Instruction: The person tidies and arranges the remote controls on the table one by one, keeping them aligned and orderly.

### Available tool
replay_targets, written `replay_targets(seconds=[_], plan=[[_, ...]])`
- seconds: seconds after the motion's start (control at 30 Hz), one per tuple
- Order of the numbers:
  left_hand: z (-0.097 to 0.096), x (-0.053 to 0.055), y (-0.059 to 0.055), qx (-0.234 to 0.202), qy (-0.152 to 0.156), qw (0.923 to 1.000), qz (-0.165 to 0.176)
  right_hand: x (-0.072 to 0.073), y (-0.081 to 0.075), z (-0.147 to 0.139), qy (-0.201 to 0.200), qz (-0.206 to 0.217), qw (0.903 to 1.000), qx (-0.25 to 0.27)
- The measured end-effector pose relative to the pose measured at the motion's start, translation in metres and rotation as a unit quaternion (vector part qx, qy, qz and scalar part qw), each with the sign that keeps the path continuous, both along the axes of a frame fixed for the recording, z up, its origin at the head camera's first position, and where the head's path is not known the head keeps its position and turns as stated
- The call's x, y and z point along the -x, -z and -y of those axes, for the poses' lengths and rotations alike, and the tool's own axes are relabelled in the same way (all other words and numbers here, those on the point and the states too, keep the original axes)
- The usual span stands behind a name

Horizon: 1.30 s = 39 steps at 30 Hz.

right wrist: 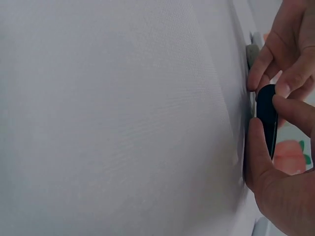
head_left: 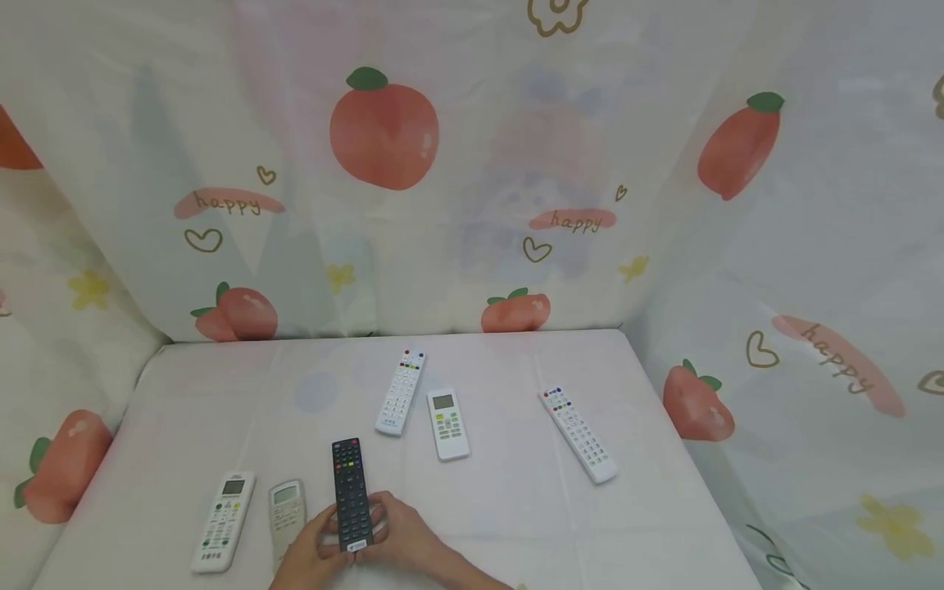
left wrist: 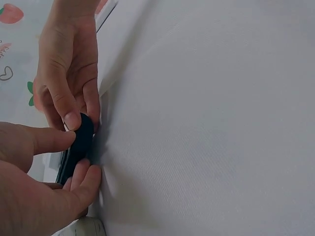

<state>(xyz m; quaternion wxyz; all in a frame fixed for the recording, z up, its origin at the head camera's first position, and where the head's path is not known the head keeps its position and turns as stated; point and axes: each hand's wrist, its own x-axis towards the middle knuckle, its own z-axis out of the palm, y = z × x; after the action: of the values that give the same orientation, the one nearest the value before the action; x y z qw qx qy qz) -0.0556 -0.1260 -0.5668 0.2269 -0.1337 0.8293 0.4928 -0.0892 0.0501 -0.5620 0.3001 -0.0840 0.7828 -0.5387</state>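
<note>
A black remote control (head_left: 350, 487) is held between both hands at the front of the table, its long axis pointing away from me. My left hand (head_left: 313, 551) grips its left side near the bottom end, while my right hand (head_left: 404, 533) grips the right side. In the left wrist view, thumb and fingers of each hand pinch the dark end of the remote (left wrist: 84, 137) close over the cloth. The right wrist view has the same end (right wrist: 267, 109) between the fingers. Just left of my left hand lies a grey remote (head_left: 286, 512), its lower part overlapped by that hand.
A white air-conditioner remote (head_left: 224, 523) lies at the front left. Further back are a white remote with many buttons (head_left: 401, 393), a small white remote with a screen (head_left: 447, 424) and another white remote (head_left: 578, 434) to the right. Patterned cloth walls (head_left: 457, 270) surround the white-covered table (head_left: 516, 524).
</note>
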Motion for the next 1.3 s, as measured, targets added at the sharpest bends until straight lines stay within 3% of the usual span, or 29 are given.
replay_targets(seconds=[0.13,0.3,0.43,1.0,1.3], plan=[[0.010,-0.002,0.004,-0.030,0.020,0.9993,-0.004,-0.002,0.003,0.005,-0.008,0.007,0.9999,0.007],[0.023,-0.001,0.011,-0.064,0.030,0.9973,0.017,-0.005,0.008,0.010,-0.017,0.018,0.9994,0.024],[0.030,-0.002,0.013,-0.056,0.029,0.9978,0.021,-0.008,0.011,0.013,-0.016,0.029,0.9991,0.028],[0.029,-0.003,0.001,-0.032,0.027,0.9990,-0.014,-0.010,0.010,0.020,0.007,0.017,0.9996,0.024],[0.032,-0.002,0.001,-0.047,0.039,0.9981,0.011,-0.015,0.009,0.020,0.011,0.010,0.9992,0.037]])
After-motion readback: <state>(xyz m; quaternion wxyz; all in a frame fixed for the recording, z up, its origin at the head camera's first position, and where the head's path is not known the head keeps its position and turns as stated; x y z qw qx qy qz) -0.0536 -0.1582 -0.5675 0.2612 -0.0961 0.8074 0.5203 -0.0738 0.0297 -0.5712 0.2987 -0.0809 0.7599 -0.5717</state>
